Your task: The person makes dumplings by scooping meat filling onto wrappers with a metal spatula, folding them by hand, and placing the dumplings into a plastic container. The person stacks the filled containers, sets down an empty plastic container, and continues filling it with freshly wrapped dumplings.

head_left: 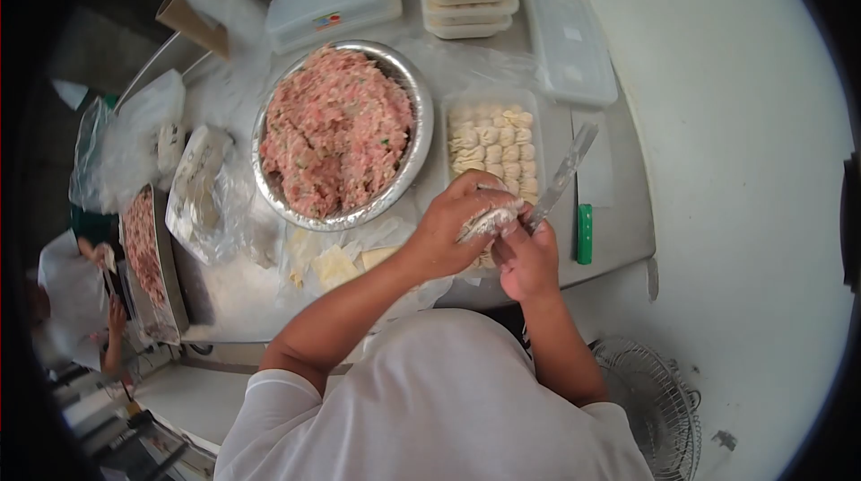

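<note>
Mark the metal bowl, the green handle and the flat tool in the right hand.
Metal bowl (424, 122): head view, on its right rim.
Green handle (585, 234): head view, on its middle.
Flat tool (566, 168): head view, exposed length.

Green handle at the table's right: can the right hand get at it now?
Probably yes: the green handle lies close beside the right hand, with nothing visible between them. However, that hand's grip is taken by the clear strip, which would likely need setting down first.

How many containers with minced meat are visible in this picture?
2: a round bowl, above and left of the picture's centre, and a long tray, lower and further left.
</note>
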Tool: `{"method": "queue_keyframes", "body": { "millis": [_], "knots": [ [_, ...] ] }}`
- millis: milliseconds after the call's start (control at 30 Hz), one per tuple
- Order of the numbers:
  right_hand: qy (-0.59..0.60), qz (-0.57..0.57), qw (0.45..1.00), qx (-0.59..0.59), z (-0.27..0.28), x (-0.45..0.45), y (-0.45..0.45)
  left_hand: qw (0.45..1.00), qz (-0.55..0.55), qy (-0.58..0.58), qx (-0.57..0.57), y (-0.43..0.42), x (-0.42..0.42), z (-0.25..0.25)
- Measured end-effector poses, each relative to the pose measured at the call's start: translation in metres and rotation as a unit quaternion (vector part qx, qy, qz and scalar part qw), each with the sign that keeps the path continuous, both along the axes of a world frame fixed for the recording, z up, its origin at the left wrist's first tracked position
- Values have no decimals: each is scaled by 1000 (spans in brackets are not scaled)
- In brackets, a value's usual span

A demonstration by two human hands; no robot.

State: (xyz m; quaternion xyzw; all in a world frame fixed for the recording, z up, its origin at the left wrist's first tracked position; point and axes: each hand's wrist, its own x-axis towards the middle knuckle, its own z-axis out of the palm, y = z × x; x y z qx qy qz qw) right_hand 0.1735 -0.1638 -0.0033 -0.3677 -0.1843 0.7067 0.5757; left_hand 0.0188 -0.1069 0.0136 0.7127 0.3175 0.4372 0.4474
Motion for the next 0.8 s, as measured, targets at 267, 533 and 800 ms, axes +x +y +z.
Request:
{"method": "queue_keyframes", "body": {
  "millis": [267, 533, 800],
  "knots": [
    [-203, -12, 978, -50, -5, 39, 10, 960, -86, 250, 91, 91, 11, -1],
    [-238, -60, 967, -74, -27, 62, -11, 949, -21, 308, 66, 157, 39, -51],
    [-354, -45, 931, -77, -35, 67, -16, 872, -79, 478, 64, 157, 46, -44]
  ]
}}
